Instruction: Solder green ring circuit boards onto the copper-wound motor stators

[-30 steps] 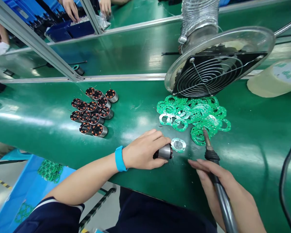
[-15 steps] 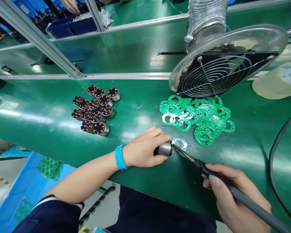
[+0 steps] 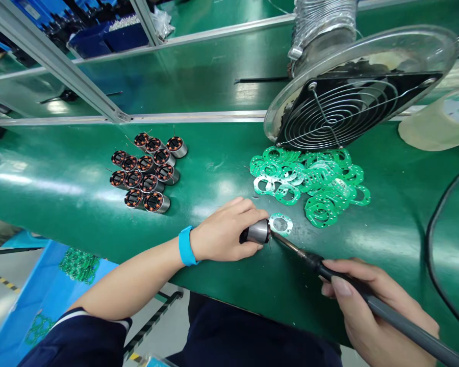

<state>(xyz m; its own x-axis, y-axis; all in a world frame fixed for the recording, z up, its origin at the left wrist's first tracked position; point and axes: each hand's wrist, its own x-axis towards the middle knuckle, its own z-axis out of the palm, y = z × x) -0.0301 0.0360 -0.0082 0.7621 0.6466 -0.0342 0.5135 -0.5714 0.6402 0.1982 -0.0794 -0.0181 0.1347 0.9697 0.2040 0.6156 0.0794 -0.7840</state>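
Observation:
My left hand [image 3: 229, 232] is closed around a metal motor stator [image 3: 259, 232], held on its side with its wound end facing right. In my right hand [image 3: 378, 311] is a soldering iron [image 3: 352, 285], its tip at the lower part of the stator's wound end; whether the tip touches is too small to tell. A single green ring-shaped circuit board [image 3: 288, 224] lies on the bench just right of the stator. Beyond it a heap of green ring boards [image 3: 321, 178] is spread out. Several stators [image 3: 156, 202] stand upright in rows at the left, copper windings up.
A fume extractor with a round hood and wire grille [image 3: 331, 114] hangs over the back of the heap. A roll of tape [image 3: 436, 122] is at the right, near a black cable [image 3: 430, 244]. A blue bin [image 3: 46, 275] with green boards sits below the bench, lower left.
The view has shifted slightly. The co-worker's hand over the blue parts box at the far left is out of sight. Stator and soldering iron stay nearly in the same place.

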